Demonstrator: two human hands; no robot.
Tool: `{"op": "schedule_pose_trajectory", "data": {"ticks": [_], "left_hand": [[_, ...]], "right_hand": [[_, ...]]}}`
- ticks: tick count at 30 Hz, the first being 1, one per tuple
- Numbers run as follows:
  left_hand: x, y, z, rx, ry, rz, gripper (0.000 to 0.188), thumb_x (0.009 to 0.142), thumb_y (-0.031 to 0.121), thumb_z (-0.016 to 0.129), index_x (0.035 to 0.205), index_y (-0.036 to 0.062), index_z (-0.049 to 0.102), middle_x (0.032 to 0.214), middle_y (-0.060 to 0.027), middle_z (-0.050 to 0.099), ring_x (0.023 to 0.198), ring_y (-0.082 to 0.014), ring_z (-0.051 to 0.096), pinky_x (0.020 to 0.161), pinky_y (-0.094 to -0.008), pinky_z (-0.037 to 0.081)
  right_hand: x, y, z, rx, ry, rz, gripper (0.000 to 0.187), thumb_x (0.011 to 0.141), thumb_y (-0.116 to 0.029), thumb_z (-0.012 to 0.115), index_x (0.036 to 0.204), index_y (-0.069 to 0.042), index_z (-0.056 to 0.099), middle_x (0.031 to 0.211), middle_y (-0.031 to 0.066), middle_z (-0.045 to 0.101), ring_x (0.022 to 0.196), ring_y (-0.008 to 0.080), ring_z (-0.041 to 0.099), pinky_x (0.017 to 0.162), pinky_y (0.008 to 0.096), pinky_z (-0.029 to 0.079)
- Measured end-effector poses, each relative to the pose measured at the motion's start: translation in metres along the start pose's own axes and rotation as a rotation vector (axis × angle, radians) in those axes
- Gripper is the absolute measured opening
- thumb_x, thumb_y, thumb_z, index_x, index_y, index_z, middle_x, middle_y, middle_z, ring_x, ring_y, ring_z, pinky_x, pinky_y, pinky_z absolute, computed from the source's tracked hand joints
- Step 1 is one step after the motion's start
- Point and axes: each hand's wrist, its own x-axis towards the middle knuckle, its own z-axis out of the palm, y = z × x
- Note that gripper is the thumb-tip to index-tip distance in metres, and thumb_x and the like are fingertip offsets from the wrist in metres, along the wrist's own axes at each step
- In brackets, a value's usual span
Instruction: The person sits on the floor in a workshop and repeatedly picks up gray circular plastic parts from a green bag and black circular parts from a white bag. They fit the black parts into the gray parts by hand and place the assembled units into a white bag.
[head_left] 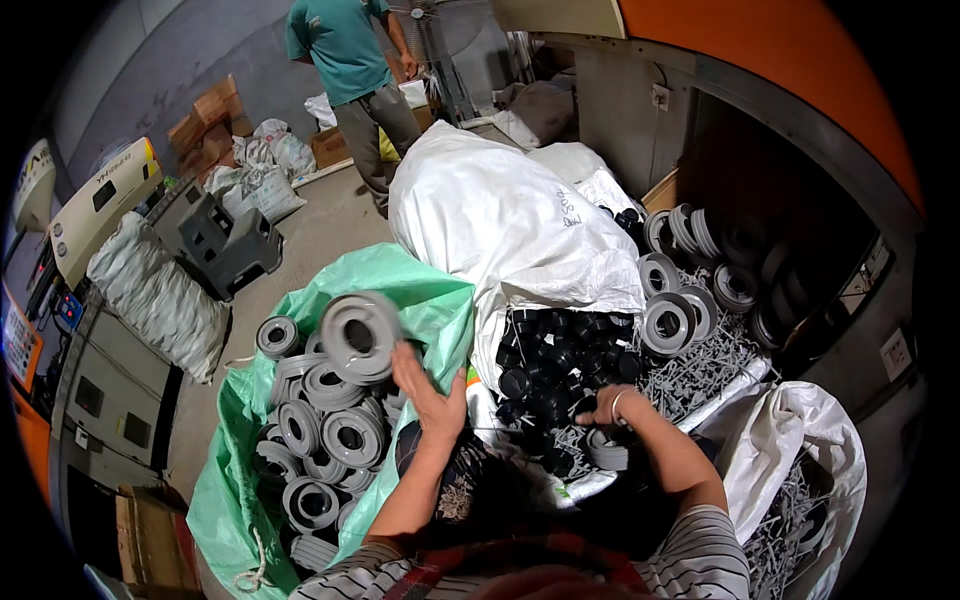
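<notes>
A grey ring-shaped plastic part (360,336), smeared by motion, is in the air above the green woven sack (225,440). My left hand (432,392) is beside it with fingers stretched and thumb apart; the fingertips are at the ring's right edge, and whether they still touch it I cannot tell. Inside the sack lie several similar grey rings (353,436). My right hand (612,405) reaches over a pile of black plastic caps (560,365), its fingers apart. Just below that hand a grey ring (607,450) rests on thin grey scraps.
A bulging white sack (500,200) spills the caps. Grey rings (668,322) and plastic scraps (690,380) lie to the right. Another white sack (800,420) holds scraps at the lower right. A person (350,60) stands behind. Left are a grey step stool (235,250) and machinery (110,370).
</notes>
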Motion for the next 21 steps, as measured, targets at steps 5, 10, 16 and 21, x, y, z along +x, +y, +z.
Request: {"op": "schedule_pose_trajectory", "data": {"ticks": [5,10,16,21], "left_hand": [[-0.041,-0.023,0.036,-0.198,-0.352,-0.128,0.047,0.074,0.015,0.067,0.116,-0.0012,0.055,0.132,-0.0221,0.044,0.125,-0.0377,0.038,0.103,-0.043,0.03],[-0.05,-0.026,0.046,-0.246,-0.482,-0.067,0.042,0.074,0.018,0.067,0.111,-0.0006,0.058,0.123,-0.0227,0.053,0.114,-0.0375,0.051,0.097,-0.0401,0.04],[-0.061,-0.02,0.047,-0.477,-0.734,-0.422,0.038,0.078,0.018,0.066,0.108,-0.0023,0.058,0.11,-0.0195,0.059,0.1,-0.0325,0.058,0.09,-0.0376,0.044],[-0.076,-0.029,0.07,-0.35,-0.515,-0.181,0.05,0.083,0.026,0.062,0.119,-0.006,0.048,0.115,-0.0191,0.055,0.104,-0.0268,0.055,0.093,-0.0341,0.041]], "right_hand": [[0.043,-0.016,0.058,-0.275,-0.226,-0.192,0.074,0.071,-0.063,0.06,0.11,-0.001,0.063,0.121,0.0148,0.058,0.11,0.0283,0.056,0.092,0.0413,0.045],[0.06,-0.005,0.066,-0.186,-0.053,-0.022,0.042,0.07,-0.032,0.067,0.104,-0.007,0.066,0.114,0.013,0.062,0.107,0.0283,0.059,0.087,0.0385,0.049],[0.035,0.005,0.01,0.292,0.411,0.05,0.045,0.064,-0.023,0.072,0.104,-0.003,0.064,0.104,0.0181,0.064,0.096,0.0304,0.063,0.082,0.0348,0.051],[0.002,-0.001,-0.022,1.459,0.698,-0.55,0.034,0.074,-0.002,0.06,0.108,0.004,0.057,0.097,0.0088,0.064,0.084,0.0146,0.061,0.078,0.0262,0.049]]}}
